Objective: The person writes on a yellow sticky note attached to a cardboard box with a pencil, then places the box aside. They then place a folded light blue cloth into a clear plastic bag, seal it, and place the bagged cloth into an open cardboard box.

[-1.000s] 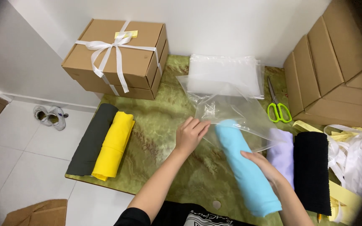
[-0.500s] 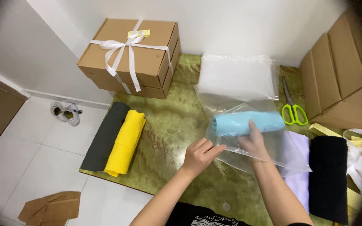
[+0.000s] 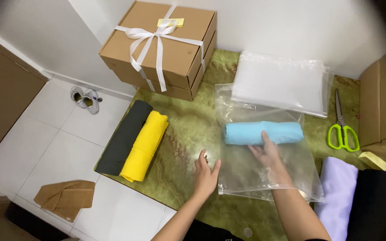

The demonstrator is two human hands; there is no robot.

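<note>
Head view, green marbled mat (image 3: 179, 134), white tiled floor (image 3: 45, 147), white wall (image 3: 282, 22)

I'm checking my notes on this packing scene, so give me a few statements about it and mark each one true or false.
1. The light blue rolled cloth lies inside the clear plastic bag. True.
2. The right hand holds the green scissors. False: the scissors lie apart on the mat, and the hand is at the bag.
3. The yellow roll lies beside the dark roll. True.
4. The brown box is open. False: it is closed, tied with white ribbon.
5. The left hand rests at the bag's edge. True.
</note>
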